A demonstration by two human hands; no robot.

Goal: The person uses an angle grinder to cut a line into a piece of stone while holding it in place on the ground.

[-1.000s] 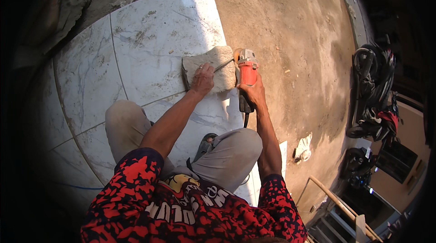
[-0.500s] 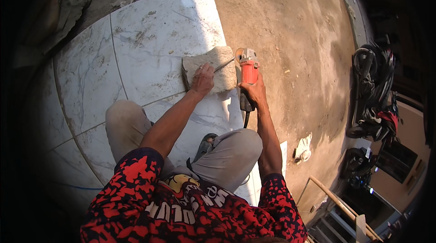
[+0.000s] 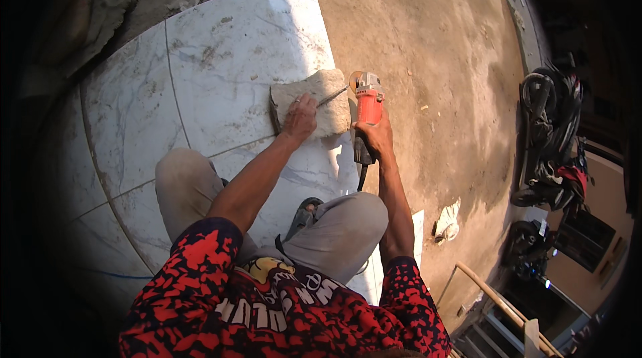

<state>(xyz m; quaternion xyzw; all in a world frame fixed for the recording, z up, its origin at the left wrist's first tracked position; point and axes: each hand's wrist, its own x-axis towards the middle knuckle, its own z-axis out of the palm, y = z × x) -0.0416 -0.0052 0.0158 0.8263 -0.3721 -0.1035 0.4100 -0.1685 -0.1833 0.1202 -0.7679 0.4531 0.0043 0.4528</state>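
My right hand (image 3: 378,136) is wrapped round the body of a red and black angle grinder (image 3: 369,106). Its round disc (image 3: 355,81) sits close to the tip of a thin metal rod (image 3: 333,96); whether they touch is too small to tell. That rod slants across a rough, pale stone block (image 3: 332,119), its near end inside the closed fingers of my left hand (image 3: 300,117). The left hand rests on top of the block, which lies on white tiles near their right edge.
White marbled tiles (image 3: 221,57), dusty in places, spread under my legs and to the left. Bare brown ground (image 3: 435,90) lies to the right, with a crumpled pale bag (image 3: 447,221) on it. Motorcycles (image 3: 545,130) stand at far right, and wooden poles (image 3: 491,292) at lower right.
The hands, grinder, rod and block keep nearly the same positions. The whole view has shifted very slightly.
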